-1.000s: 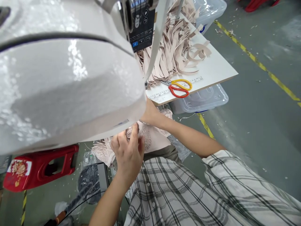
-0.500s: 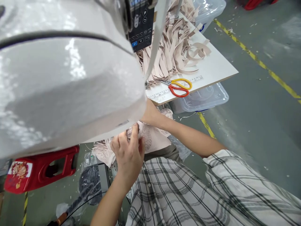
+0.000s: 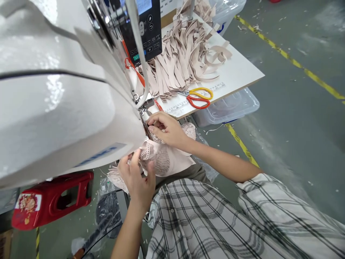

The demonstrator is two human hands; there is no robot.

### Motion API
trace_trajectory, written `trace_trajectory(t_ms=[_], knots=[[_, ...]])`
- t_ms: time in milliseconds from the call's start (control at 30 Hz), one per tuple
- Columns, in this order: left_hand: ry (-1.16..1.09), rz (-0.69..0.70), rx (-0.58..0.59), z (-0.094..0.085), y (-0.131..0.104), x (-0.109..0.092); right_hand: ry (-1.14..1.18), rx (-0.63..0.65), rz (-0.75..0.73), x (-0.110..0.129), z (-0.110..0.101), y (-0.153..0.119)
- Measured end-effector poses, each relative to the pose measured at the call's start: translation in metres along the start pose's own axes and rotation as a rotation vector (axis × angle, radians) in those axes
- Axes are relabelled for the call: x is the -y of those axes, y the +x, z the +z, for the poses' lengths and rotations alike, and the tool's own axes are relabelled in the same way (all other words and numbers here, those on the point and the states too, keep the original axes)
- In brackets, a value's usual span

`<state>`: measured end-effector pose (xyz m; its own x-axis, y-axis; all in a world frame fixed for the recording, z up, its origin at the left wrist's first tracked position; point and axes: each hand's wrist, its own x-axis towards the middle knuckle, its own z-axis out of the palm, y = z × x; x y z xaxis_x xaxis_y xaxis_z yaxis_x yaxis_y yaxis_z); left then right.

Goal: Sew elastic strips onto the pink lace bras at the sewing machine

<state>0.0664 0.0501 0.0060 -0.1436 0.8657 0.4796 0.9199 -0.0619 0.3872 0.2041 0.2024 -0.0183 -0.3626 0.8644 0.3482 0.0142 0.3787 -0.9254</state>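
A pale pink lace garment piece (image 3: 162, 162) lies under the sewing machine (image 3: 81, 118) and hangs over my lap. My left hand (image 3: 138, 181) is at the lace's left edge, fingers apart and the thumb lifted; the fingertips touch the lace beside the machine head. Close to the needle area, my right hand (image 3: 168, 132) is curled with thumb and fingertips drawn together by the metal presser parts (image 3: 145, 124). Whatever lies between those fingertips is too small to make out. More lace shows beneath the right hand.
Beige fabric strips (image 3: 172, 61) are heaped on the white board (image 3: 237, 72). Scissors (image 3: 199, 98) with yellow and red handles lie near its front edge. A control panel (image 3: 147, 32) stands behind. A clear plastic bin (image 3: 231, 106) is below; a red stool (image 3: 54, 199) is at left.
The view has shifted, so the needle area now shows beside the machine head. My right hand has come into sight there. My left hand's fingers have spread and moved slightly left.
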Motion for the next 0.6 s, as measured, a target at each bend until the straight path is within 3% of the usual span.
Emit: trace_trajectory(t_ms=[267, 433, 600], knots=[[-0.540, -0.557, 0.124, 0.008, 0.010, 0.018, 0.062, 0.083, 0.111, 0.005, -0.002, -0.020], [-0.594, -0.544, 0.151, 0.012, 0.018, 0.025, 0.092, 0.105, 0.096, 0.001, 0.001, -0.026], [-0.577, -0.600, 0.019, 0.009, 0.019, 0.022, 0.087, 0.104, 0.070, 0.004, 0.002, -0.029]])
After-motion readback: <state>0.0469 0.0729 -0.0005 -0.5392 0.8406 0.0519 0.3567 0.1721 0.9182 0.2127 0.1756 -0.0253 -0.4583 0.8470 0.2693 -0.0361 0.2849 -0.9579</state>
